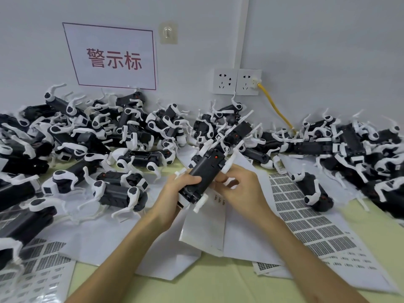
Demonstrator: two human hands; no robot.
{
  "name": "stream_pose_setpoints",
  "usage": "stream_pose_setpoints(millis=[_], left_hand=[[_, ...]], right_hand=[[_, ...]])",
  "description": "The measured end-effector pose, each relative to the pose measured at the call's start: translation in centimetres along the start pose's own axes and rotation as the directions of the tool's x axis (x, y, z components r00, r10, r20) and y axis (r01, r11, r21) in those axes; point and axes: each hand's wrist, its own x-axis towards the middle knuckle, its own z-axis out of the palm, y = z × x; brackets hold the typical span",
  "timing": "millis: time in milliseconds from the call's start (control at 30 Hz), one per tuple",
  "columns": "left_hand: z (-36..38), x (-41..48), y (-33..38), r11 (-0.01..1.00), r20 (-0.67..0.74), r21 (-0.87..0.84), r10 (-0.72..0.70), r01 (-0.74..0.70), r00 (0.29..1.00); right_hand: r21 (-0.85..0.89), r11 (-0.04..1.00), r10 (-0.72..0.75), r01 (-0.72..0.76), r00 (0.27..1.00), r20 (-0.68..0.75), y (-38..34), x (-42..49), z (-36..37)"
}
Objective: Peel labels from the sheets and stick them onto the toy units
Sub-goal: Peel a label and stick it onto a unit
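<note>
A black toy unit with white legs (204, 171), shaped like a small robot dog, is held belly-up above the table's middle. My left hand (177, 193) grips its lower body from the left, thumb over the top. My right hand (238, 186) holds its right side, fingers curled against the body. Whether a label sits under those fingers is hidden. A label sheet with rows of grey labels (306, 219) lies to the right of my hands. Another label sheet (41, 265) lies at the bottom left.
Piles of black-and-white toy units (91, 136) cover the back and both sides of the green table (218, 287). White backing sheets (203, 232) lie under my hands. Wall sockets (237, 82) with a yellow cable (275, 106) and a red-lettered sign (113, 57) are behind.
</note>
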Motion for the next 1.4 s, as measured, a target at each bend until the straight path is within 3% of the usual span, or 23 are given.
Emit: stream_pose_setpoints(millis=[67,233,400,533,700,967,1167,1400], left_hand=[[0.0,0.2,-0.1,1.000,-0.063,0.013,-0.017,0.018,0.998],[0.0,0.4,-0.4,0.999,-0.020,0.034,-0.009,0.009,1.000],[0.0,0.3,-0.7,0.999,-0.109,0.031,-0.040,0.043,0.993],[-0.1,0.6,-0.8,0.999,-0.104,0.019,-0.042,0.045,0.994],[-0.3,0.4,-0.4,1.000,-0.057,-0.004,-0.014,0.013,0.998],[-0.4,0.6,-0.8,0.999,-0.095,-0.018,-0.042,0.040,0.995],[-0.6,0.7,-0.6,0.999,-0.047,-0.051,-0.017,0.014,0.999],[-0.5,0.6,-1.0,0.999,-0.104,-0.017,-0.049,0.048,0.993]], right_hand=[[0.035,0.999,0.017,-0.017,1.000,0.009,0.1,0.0,0.0],[0.154,0.981,0.112,-0.115,0.993,0.026,0.3,0.0,0.0],[0.237,0.948,0.205,-0.210,0.978,0.046,0.5,0.4,-0.5],[0.151,0.968,0.202,-0.199,0.979,-0.005,0.9,0.9,-1.1],[0.152,0.976,0.137,-0.153,0.984,0.110,0.8,0.6,-1.1],[0.181,0.959,0.222,-0.219,0.975,0.006,0.9,1.1,-1.5],[0.136,0.979,0.136,-0.155,0.981,0.139,0.7,0.9,-1.6],[0.159,0.952,0.261,-0.263,0.965,0.038,1.1,1.2,-1.5]])
